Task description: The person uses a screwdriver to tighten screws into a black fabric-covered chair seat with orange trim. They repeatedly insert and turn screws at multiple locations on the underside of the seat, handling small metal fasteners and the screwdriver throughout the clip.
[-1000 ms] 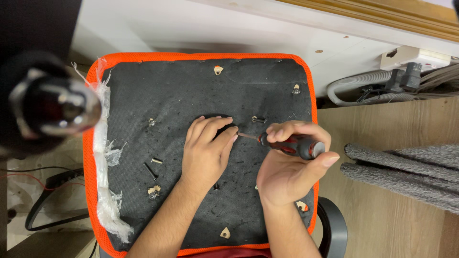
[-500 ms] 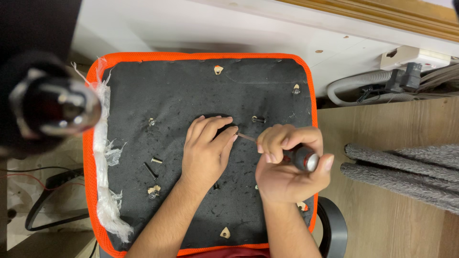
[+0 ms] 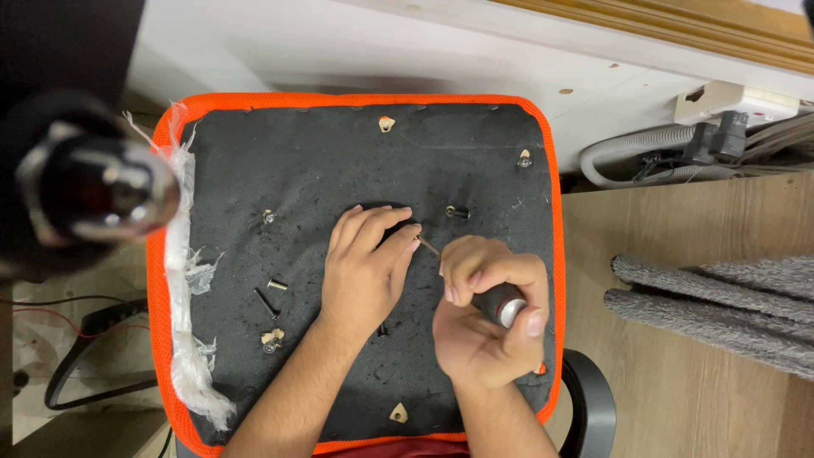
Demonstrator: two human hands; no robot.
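A blurred dark cylinder is looming at far left, out of focus; torn white plastic wrap is hanging along the left edge of the upturned seat cushion, black felt underside with orange trim; a loose black bolt and small fittings are lying on the felt, so some hardware seems already out; the left hand is lying flat, fingers together, steadying a spot mid-cushion; the right hand is gripping a screwdriver in a closed fist, tip angling at that spot; one fastener seems still in work; grey cloth is lying on the wooden floor at right.
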